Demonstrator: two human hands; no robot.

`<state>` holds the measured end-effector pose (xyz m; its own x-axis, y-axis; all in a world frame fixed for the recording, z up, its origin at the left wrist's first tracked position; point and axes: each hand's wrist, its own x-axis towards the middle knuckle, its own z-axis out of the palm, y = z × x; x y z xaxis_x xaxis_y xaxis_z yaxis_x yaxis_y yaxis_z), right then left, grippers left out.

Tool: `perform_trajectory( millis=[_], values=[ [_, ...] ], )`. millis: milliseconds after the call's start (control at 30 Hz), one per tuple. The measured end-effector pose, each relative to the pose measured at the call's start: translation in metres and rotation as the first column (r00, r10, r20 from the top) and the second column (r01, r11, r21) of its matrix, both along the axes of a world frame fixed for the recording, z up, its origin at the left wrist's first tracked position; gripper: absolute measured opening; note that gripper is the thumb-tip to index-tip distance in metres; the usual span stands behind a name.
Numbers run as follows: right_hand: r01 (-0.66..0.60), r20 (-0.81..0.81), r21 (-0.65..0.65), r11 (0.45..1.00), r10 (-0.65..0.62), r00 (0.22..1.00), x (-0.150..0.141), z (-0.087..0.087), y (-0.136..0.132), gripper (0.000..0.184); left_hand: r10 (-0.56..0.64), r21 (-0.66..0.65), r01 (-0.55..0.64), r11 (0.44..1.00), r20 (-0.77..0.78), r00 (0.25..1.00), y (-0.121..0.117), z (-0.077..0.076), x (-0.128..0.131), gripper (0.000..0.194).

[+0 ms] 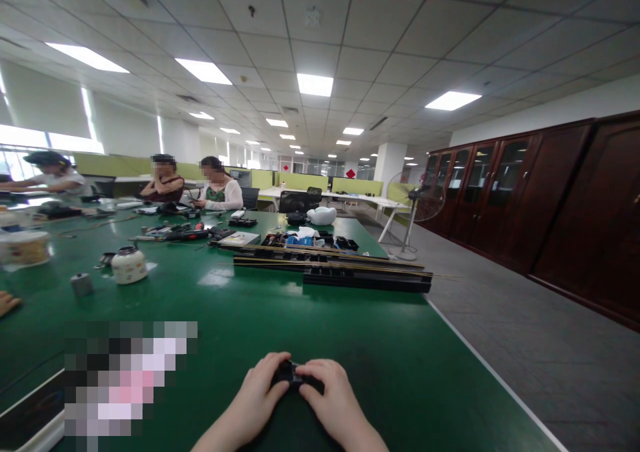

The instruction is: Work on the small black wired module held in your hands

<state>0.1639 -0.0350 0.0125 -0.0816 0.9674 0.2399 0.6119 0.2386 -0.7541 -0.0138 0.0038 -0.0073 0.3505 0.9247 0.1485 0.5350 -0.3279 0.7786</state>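
Observation:
Both of my hands meet near the front of the green tabletop [240,332], around a small dark object [295,375]. My left hand [263,385] grips its left side between thumb and fingers. From the right, my right hand [327,389] pinches the same object. Black and compact, it is mostly covered by my fingers, so its kind cannot be made out. Whether it rests on the table or is held just above it, I cannot tell.
Long black rails [367,281] with thin brass-coloured rods lie across the table ahead. Behind them are a box of parts [305,239] and tools [187,233]. A cream jar [129,267] and grey cylinder [82,285] stand left. Several people sit beyond; another person's hand [7,303] shows at left.

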Motion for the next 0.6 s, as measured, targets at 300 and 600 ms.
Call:
perform_trajectory(
  millis=[300, 600],
  values=[
    [0.035, -0.244, 0.041, 0.999, -0.024, 0.969, 0.001, 0.003, -0.001, 0.043, -0.024, -0.045, 0.038, 0.998, 0.278, 0.96, -0.002, 0.009, 0.005, 0.044],
    [-0.004, -0.519, -0.038, 0.999, -0.016, 0.854, 0.0, -0.007, 0.006, 0.044, -0.014, -0.043, 0.03, 0.999, 0.336, 0.942, -0.002, 0.014, 0.006, 0.04]
  ],
)
